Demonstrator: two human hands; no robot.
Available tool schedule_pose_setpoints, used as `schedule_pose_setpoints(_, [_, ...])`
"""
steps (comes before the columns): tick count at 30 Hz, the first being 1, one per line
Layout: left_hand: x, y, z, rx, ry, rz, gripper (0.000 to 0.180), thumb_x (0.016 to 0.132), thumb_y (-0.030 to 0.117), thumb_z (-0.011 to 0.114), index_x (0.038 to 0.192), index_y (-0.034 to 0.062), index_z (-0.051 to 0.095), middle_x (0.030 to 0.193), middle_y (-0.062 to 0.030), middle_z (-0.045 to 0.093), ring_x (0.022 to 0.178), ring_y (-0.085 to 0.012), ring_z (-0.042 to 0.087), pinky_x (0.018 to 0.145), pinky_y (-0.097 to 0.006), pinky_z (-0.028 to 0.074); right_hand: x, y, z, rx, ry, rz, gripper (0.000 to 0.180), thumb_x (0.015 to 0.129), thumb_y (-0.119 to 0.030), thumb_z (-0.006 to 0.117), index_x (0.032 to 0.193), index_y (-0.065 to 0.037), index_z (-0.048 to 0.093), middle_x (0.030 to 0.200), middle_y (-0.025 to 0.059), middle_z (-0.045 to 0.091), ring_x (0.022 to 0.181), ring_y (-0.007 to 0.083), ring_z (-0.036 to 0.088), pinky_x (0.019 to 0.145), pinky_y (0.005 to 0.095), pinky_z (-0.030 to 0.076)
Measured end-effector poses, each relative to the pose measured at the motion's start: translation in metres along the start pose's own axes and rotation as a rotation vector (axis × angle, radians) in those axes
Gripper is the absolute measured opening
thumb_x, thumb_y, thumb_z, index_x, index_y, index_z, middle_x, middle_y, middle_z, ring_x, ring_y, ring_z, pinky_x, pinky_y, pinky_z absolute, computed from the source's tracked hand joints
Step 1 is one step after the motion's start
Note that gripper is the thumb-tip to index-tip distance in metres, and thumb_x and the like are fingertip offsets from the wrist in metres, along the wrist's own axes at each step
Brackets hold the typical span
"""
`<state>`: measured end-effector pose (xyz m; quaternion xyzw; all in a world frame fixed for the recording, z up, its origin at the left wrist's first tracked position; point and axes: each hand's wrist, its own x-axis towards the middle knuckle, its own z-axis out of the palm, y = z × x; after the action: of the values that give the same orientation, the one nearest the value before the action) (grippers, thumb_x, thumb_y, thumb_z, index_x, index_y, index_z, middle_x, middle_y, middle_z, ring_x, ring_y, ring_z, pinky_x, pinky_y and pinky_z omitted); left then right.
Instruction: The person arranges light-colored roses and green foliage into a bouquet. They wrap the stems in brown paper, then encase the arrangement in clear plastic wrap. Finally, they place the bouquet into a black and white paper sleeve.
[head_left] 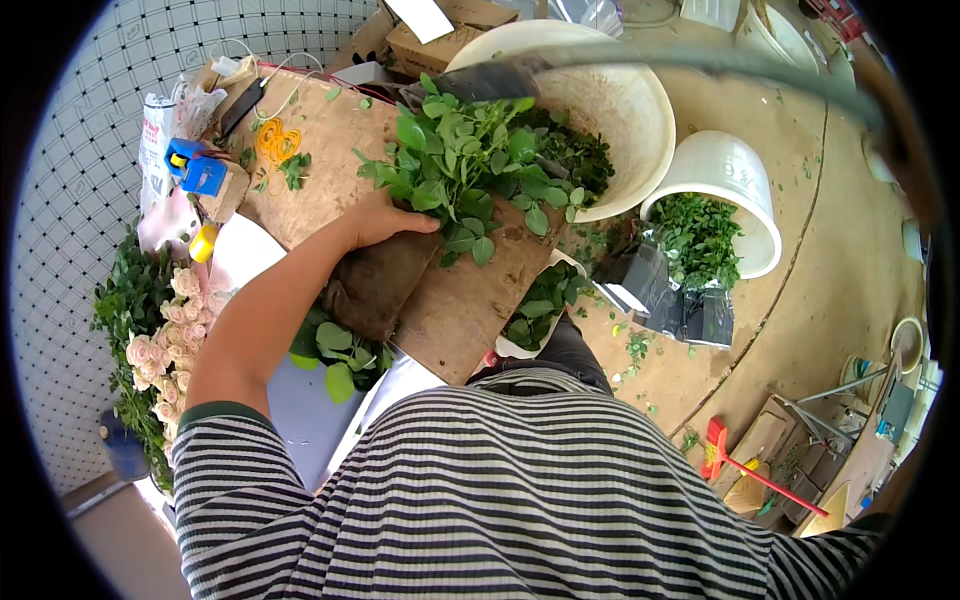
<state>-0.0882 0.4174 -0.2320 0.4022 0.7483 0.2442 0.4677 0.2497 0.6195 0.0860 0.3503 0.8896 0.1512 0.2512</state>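
Greenery lies far right on the brown board, by the white tub, partly hiding the left hand, whose grip I cannot tell; slackness might spill it rightward.

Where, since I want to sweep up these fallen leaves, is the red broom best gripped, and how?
Probably around the red broom's thin, straight handle, toward its free end and away from the wide head, coming down from above: nothing appears to cover it there.
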Motion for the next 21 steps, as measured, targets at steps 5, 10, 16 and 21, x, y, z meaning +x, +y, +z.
schedule_pose_setpoints(5, [-0.013,0.006,0.009,0.060,-0.018,-0.176,0.069,0.067,0.039,0.080,0.123,0.0061,0.055,0.116,-0.0112,0.062,0.107,-0.0242,0.058,0.093,-0.033,0.043,-0.003,0.002,0.189,0.527,0.015,-0.142,0.020,0.075,-0.006,0.064,0.087,-0.004,0.048,0.067,0.0193,0.055,0.068,0.0400,0.055,0.060,0.0483,0.040])
schedule_pose_setpoints(10, [-0.010,0.016,0.015,0.146,0.004,-0.268,0.073,0.064,0.046,0.079,0.122,0.0088,0.054,0.113,-0.0129,0.063,0.105,-0.0267,0.059,0.091,-0.033,0.045,0.018,-0.008,0.251,0.743,-0.064,-0.073,0.016,0.076,-0.004,0.062,0.078,-0.003,0.046,0.063,0.0194,0.052,0.063,0.0399,0.055,0.054,0.0453,0.040])
schedule_pose_setpoints(16, [-0.005,0.014,0.020,0.158,0.046,-0.367,0.082,0.060,0.049,0.080,0.119,-0.0010,0.052,0.102,-0.0161,0.066,0.095,-0.0292,0.063,0.084,-0.036,0.049,0.037,-0.021,0.298,0.951,-0.210,-0.097,0.014,0.077,-0.002,0.061,0.075,-0.002,0.047,0.057,0.0175,0.048,0.051,0.0350,0.050,0.048,0.0398,0.037])
schedule_pose_setpoints(21, [-0.009,0.026,0.028,0.359,0.133,-0.428,0.080,0.061,0.048,0.078,0.114,-0.0056,0.052,0.096,-0.0223,0.065,0.091,-0.0355,0.064,0.080,-0.042,0.051,0.045,-0.041,0.369,1.109,-0.146,-0.118,0.013,0.079,-0.002,0.060,0.074,-0.003,0.048,0.054,0.0146,0.045,0.044,0.0256,0.049,0.045,0.0349,0.036])
